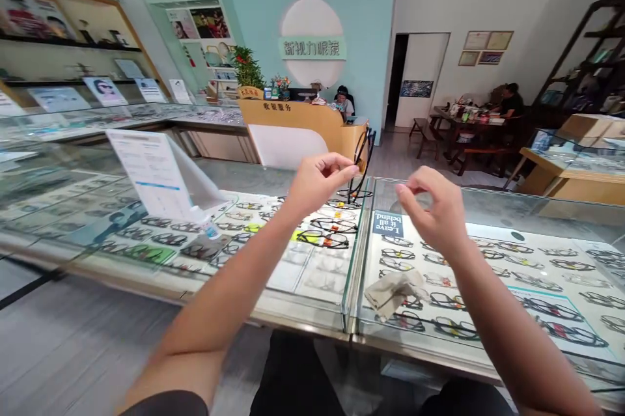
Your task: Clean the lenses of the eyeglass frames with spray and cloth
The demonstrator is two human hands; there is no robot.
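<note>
My left hand (pixel 319 183) pinches a pair of black-framed eyeglasses (pixel 362 159) between thumb and fingertips. The glasses stand on end, held up above the glass display counter. To the right, my right hand (pixel 437 211) is raised with its fingers curled towards the thumb. Whatever it may hold is too small or too clear to make out. Below it, a crumpled beige cloth (pixel 395 292) lies on the counter top. Rows of eyeglasses (pixel 332 240) rest inside the case under both arms.
A folded white sign (pixel 156 172) and a small white bottle (pixel 208 224) stand on the counter at left. The glass counter's seam (pixel 359 260) runs between my arms. Beyond is a wooden reception desk (pixel 293 116) with a seated person. Another person sits at a dark table (pixel 469 126).
</note>
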